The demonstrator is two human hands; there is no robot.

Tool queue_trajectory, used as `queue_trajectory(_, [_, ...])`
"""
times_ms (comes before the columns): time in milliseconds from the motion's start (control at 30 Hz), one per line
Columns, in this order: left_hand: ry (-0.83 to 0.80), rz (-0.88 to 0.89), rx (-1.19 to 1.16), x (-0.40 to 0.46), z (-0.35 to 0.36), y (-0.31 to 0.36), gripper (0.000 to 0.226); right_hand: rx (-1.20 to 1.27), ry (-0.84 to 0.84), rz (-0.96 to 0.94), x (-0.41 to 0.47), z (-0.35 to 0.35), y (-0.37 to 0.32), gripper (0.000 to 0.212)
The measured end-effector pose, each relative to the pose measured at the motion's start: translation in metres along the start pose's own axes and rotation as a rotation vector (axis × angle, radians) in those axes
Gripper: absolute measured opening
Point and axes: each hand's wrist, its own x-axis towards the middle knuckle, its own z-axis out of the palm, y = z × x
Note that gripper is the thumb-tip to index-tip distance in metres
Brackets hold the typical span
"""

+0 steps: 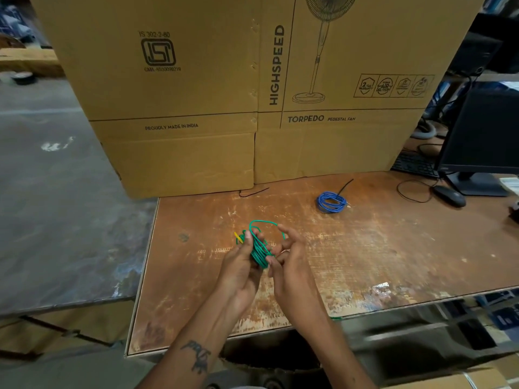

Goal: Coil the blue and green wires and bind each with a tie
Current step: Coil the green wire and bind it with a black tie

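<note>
Head view, looking down at a worn wooden table (365,248). A green wire coil (259,252) is held above the table's near middle, clasped in the left hand (241,265), whose fingers are closed around the bundle. One loose loop is seen arching up from the coil toward the right hand (289,256), whose fingers are spread and partly curled, fingertips touching the coil. A small yellow tie (238,236) is seen at the left thumb. A blue wire coil (331,202) is laid flat farther back right, near cardboard boxes (196,80).
</note>
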Motion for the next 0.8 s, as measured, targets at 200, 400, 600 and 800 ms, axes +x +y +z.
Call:
queue_trajectory(200, [-0.111,0.062,0.173,-0.006,0.005,0.012,0.028,0.17,-0.019,0.202,-0.002,-0.012,0.007,0.039])
queue_trajectory(400, [-0.021,0.092,0.208,-0.003,0.007,-0.001,0.032,0.026,-0.118,0.219,-0.001,-0.007,0.016,0.081])
queue_trajectory(600, [0.024,0.077,0.284,-0.008,0.016,0.005,0.031,-0.083,-0.213,0.3,0.0,-0.005,0.016,0.061])
queue_trajectory(800, [-0.068,0.058,0.384,-0.008,0.016,0.014,0.028,0.359,0.07,0.599,0.006,0.015,0.02,0.044])
